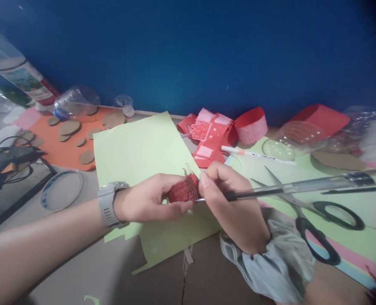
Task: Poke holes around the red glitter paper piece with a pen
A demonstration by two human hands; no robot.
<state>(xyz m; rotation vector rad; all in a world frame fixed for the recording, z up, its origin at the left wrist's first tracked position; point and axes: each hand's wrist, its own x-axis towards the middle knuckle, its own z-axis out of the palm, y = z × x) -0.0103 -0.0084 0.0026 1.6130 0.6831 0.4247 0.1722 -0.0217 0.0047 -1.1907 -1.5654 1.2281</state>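
My left hand (pixel 152 199), with a grey watch (pixel 109 205) on its wrist, pinches a small piece of red and black woven fabric (pixel 185 189). Loose threads stick up from its top edge. In my right hand (pixel 232 195) is a long pen (pixel 277 189) with a clear barrel and a dark section near the fingers. Its metal tip meets the lower right side of the fabric; whether it goes in, I cannot tell. A pale scrunchie (pixel 270 258) sits round my right wrist. Under both hands lie light green paper sheets (pixel 137 148).
Open scissors (pixel 297 203) lie right of my right hand, beside a white marker (pixel 257 155). Red paper strips (pixel 213 140) and clear plastic pieces (pixel 302 134) stand behind. On the left are cardboard discs (pixel 69 127) on orange paper (pixel 54 148), bottles, a tape ring (pixel 61 190) and a glue gun (pixel 9 163).
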